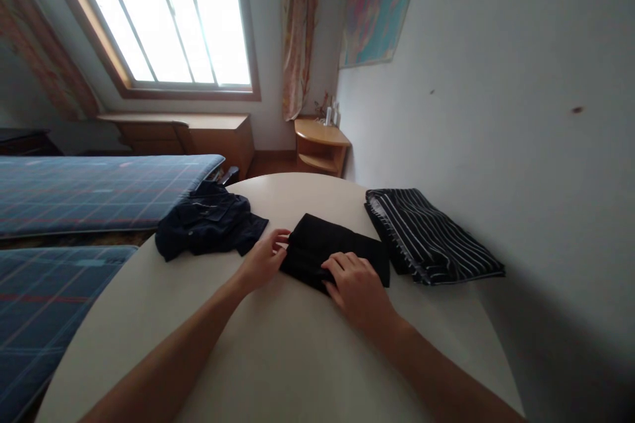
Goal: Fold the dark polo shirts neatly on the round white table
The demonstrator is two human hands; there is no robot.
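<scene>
A folded black garment (pixel 337 244) lies flat on the round white table (pixel 297 357); its kind does not show. At its left edge is my left hand (pixel 264 259), with the fingers stretched apart and the tips touching the cloth. My right hand (pixel 358 285) is over the front edge of the garment. Its fingers bend on top and its thumb sits lower at the edge, closed on the cloth. To the left lies a crumpled dark navy garment (pixel 213 221) with a button and a pocket. A folded black cloth with white stripes (pixel 436 237) rests on the right.
The white wall (pixel 520 165) runs close along the table's right side. Beds with blue plaid mattresses (pixel 99 194) stand at the left. Behind the table are a small wooden corner shelf (pixel 322 133) and a desk (pixel 213 132) under the bright window (pixel 169 19).
</scene>
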